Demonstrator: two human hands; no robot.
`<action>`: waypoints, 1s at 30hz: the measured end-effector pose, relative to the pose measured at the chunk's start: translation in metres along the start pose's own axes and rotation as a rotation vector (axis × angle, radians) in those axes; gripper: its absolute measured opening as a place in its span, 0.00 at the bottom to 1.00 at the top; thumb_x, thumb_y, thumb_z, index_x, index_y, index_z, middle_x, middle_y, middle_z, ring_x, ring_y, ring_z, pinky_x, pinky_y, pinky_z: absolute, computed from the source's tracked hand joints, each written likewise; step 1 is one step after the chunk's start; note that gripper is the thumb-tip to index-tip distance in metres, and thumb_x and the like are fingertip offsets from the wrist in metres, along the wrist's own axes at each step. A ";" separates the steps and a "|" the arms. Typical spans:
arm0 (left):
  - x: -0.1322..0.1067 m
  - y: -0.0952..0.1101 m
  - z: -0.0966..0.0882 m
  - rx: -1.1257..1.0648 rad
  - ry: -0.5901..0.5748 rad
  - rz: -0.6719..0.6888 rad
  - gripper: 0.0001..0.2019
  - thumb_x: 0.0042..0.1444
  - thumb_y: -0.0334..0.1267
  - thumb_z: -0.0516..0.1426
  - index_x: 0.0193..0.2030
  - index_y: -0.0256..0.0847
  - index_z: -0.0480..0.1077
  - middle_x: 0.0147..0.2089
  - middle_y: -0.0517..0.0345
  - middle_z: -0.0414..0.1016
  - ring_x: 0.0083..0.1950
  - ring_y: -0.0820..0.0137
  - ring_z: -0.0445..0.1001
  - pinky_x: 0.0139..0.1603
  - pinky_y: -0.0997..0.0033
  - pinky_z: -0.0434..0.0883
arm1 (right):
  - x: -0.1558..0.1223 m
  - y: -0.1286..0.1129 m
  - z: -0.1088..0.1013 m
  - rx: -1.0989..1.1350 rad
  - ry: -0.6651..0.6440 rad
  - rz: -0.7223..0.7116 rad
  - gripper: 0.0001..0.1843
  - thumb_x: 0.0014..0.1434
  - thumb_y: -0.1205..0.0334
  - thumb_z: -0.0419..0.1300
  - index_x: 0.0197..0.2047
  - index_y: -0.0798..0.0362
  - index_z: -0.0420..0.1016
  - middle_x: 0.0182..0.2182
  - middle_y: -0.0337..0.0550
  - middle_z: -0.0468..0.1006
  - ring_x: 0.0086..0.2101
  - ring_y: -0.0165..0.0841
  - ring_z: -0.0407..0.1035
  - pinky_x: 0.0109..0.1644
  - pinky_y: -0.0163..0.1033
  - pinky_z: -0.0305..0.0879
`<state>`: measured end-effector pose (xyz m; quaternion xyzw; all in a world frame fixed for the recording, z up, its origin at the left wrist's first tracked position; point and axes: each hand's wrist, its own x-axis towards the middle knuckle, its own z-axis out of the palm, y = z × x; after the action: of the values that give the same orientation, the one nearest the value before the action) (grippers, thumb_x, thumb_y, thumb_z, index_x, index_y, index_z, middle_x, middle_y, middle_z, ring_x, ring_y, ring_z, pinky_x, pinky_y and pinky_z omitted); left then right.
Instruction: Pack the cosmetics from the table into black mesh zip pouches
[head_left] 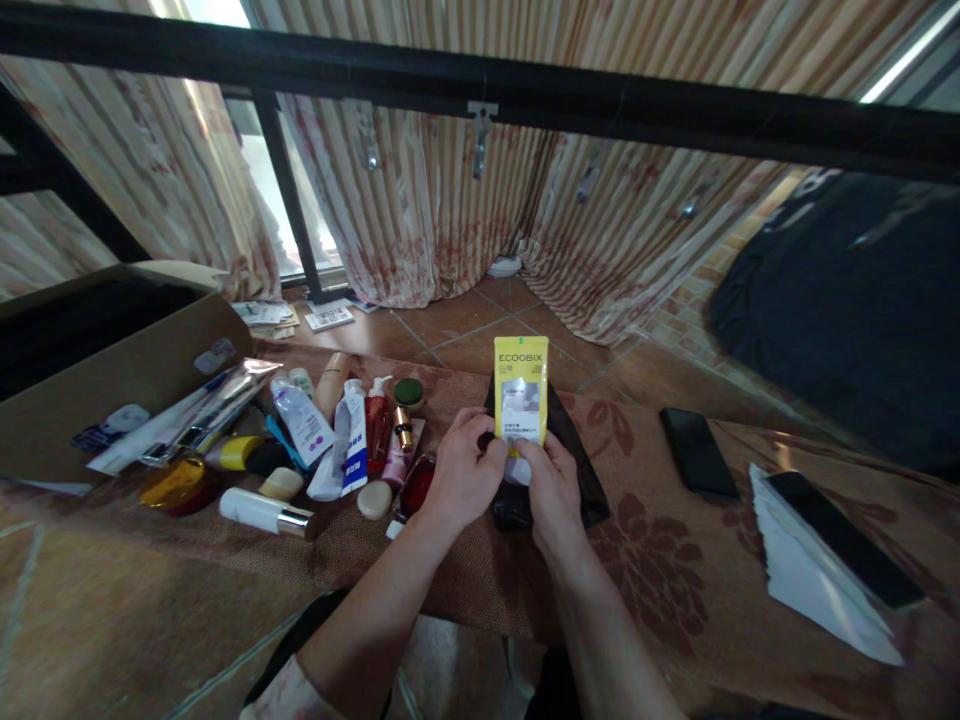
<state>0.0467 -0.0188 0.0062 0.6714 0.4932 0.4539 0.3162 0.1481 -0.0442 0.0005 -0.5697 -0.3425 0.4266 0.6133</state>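
Yellow tube (523, 385): centre of the frame, upright, printed face toward the camera, perhaps so the lettering can be read
Left hand (466, 470): clamped on its lower left edge
Right hand (553, 490): pinching its lower right, probably to steady it
Black bag (576, 455): beneath the hands
Bottles and tubes (377, 432): crowded left of centre, hemming in that side
Phone (699, 453): right side, well apart

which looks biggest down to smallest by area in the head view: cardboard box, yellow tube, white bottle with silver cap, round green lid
1. Cardboard box, though the frame cuts it off
2. Yellow tube, partly covered
3. White bottle with silver cap, about as long but narrower
4. Round green lid
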 end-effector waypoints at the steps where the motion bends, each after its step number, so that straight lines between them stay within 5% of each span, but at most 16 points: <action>1: 0.000 0.000 0.000 -0.001 -0.006 -0.003 0.10 0.51 0.25 0.52 0.31 0.40 0.73 0.43 0.54 0.70 0.49 0.68 0.71 0.53 0.67 0.68 | 0.000 0.000 0.000 0.003 0.002 0.001 0.17 0.47 0.56 0.59 0.37 0.56 0.78 0.26 0.38 0.75 0.26 0.28 0.63 0.29 0.32 0.58; 30: 0.001 -0.001 0.001 -0.019 -0.040 -0.008 0.11 0.54 0.25 0.48 0.28 0.40 0.68 0.37 0.57 0.69 0.43 0.69 0.70 0.46 0.70 0.68 | 0.002 0.005 -0.001 0.018 -0.018 0.002 0.13 0.46 0.58 0.58 0.34 0.55 0.77 0.24 0.35 0.73 0.25 0.28 0.60 0.30 0.33 0.58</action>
<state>0.0469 -0.0177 0.0052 0.6754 0.4849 0.4438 0.3342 0.1495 -0.0426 -0.0051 -0.5606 -0.3438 0.4353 0.6148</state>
